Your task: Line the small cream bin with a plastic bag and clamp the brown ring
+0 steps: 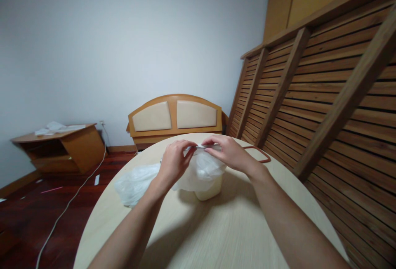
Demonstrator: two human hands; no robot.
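Observation:
A thin, cloudy white plastic bag stands on the round pale wooden table. A pale cream, tub-like thing sits inside its lower part. My left hand pinches the bag's top edge from the left, fingers closed on it. My right hand pinches the same edge from the right. The two hands almost meet above the bag. A second crumpled plastic bag lies on the table just left of my left wrist.
A reddish-brown loop like a rubber band lies on the table beyond my right hand. A slatted wooden frame leans along the right. A headboard, a low cabinet and a floor cable lie beyond.

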